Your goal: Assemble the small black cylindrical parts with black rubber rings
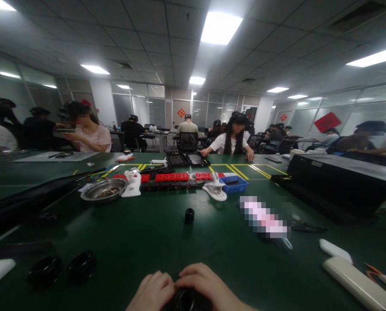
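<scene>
Head view: how's the grip?
– Left hand (154, 292) and right hand (206, 284) curl closed around a partly hidden black object (185, 299), bottom centre.
– Beyond?
– One small black piece (189, 215) on the green table (128, 235).

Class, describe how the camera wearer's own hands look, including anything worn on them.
The left hand and right hand are bare: no gloves, rings or markings show. No sleeves or cuffs are in view.
</scene>
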`<state>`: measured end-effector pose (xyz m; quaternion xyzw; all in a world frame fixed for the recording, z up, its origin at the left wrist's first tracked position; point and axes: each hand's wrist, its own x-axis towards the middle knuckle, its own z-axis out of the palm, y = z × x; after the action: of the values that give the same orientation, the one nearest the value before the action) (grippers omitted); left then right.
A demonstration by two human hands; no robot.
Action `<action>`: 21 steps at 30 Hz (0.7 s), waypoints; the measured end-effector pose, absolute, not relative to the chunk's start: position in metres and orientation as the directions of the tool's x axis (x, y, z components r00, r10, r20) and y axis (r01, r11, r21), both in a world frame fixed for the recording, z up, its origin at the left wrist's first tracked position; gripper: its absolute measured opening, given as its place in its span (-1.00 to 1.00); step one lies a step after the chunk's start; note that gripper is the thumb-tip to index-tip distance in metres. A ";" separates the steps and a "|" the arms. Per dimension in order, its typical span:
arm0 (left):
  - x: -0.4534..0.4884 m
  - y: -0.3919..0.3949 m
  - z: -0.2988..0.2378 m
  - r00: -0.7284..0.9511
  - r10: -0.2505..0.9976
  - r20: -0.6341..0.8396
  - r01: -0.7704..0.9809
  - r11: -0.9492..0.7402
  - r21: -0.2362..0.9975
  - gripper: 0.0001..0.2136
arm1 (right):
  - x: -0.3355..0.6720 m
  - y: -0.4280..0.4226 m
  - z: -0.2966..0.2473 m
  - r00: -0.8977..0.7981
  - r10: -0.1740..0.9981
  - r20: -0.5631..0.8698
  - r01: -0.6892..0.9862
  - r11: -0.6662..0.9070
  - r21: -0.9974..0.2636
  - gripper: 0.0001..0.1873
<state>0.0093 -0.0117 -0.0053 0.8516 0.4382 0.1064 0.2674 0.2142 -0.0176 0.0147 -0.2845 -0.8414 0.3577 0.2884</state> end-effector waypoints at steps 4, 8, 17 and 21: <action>0.011 -0.017 0.008 0.595 0.800 -0.079 0.703 -0.471 0.533 -0.63 | 0.220 -0.021 0.012 -0.601 0.761 0.244 0.295 0.495 -0.817 -0.31; 0.012 -0.028 0.022 0.474 0.879 -0.047 0.775 -0.391 0.496 -0.70 | 0.224 -0.020 0.003 -0.461 0.860 0.218 0.326 0.393 -0.860 -0.39; -0.071 -0.060 0.021 0.052 0.998 -0.035 0.887 -0.030 0.461 -0.55 | 0.222 -0.027 0.013 -0.458 0.863 0.211 0.381 0.406 -0.831 -0.47; -0.134 -0.075 0.012 -0.169 0.986 0.009 0.902 0.151 0.404 -0.50 | 0.220 -0.030 0.017 -0.475 0.849 0.232 0.396 0.441 -0.806 -0.47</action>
<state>-0.1338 -0.0746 0.0121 0.6312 0.7475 0.1609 0.1298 0.2199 -0.0295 0.0166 -0.3966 -0.7845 0.3494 0.3244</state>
